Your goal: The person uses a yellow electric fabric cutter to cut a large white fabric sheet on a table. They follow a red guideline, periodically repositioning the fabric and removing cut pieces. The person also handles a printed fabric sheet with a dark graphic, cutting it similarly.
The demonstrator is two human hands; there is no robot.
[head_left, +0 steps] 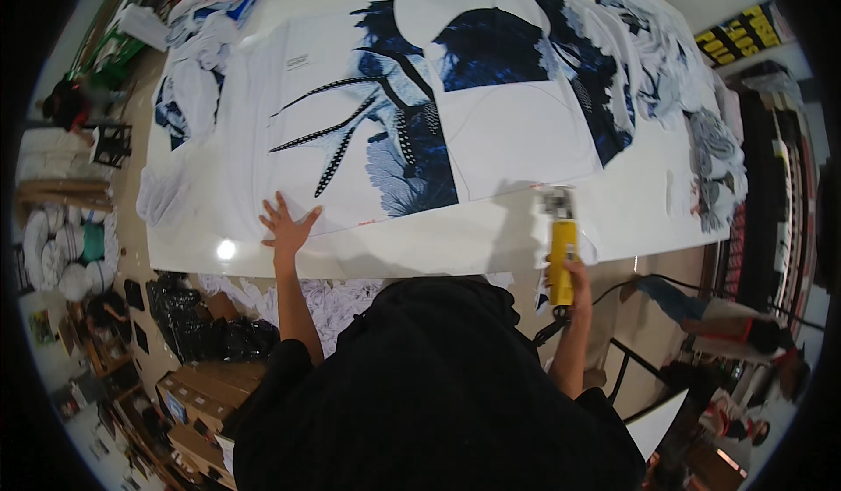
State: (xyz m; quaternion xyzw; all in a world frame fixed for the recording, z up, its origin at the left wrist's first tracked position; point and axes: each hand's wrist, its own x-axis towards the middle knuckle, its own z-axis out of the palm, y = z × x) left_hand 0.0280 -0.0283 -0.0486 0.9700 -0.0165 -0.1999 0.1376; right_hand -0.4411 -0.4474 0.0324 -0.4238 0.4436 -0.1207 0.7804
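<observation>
A printed sheet of white fabric (413,176) with navy blue, pale blue and black dotted patterns lies across the white table (201,246). My left hand (285,226) lies with fingers spread on the sheet's lower left edge. My right hand (569,285) grips a yellow electric cutter (561,250) with a slightly blurred metal head, held at the sheet's lower right edge. A black cord runs from the cutter's handle toward the right. A small white piece of cloth beside the cutter is partly hidden.
Fabric piles (197,79) (718,158) line both table sides. Below the near edge are white scraps, black bags (184,316) and cardboard boxes (201,386). A person in jeans (736,333) is at the right with a black metal frame nearby; other people are at the left.
</observation>
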